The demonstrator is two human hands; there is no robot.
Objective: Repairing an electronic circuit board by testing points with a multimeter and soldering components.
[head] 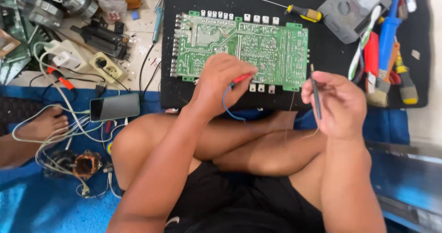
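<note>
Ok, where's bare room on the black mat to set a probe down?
Free: the black mat between the circuit board and the tool pile, below the yellow-handled screwdriver. Also the strip left of the left hand. Crowded: the mat's right edge, and the floor left with power strip and cables.

Circuit board on mat, person seated cross-legged on the floor before it.

The circuit board [241, 48] lies flat on the mat [322, 62]. Behind it, a screwdriver [301, 11]; right of that, a box-shaped meter [352, 9]; further right, a row of hand tools [389, 44] at the mat's edge. Left hand [221, 78] rests over the board's near edge with a probe [241, 78]; right hand [338, 104] sits off the near right corner with a second probe [315, 94]. Left of the mat: a phone [114, 107], a power strip [106, 66], loose cables [55, 127].
</note>
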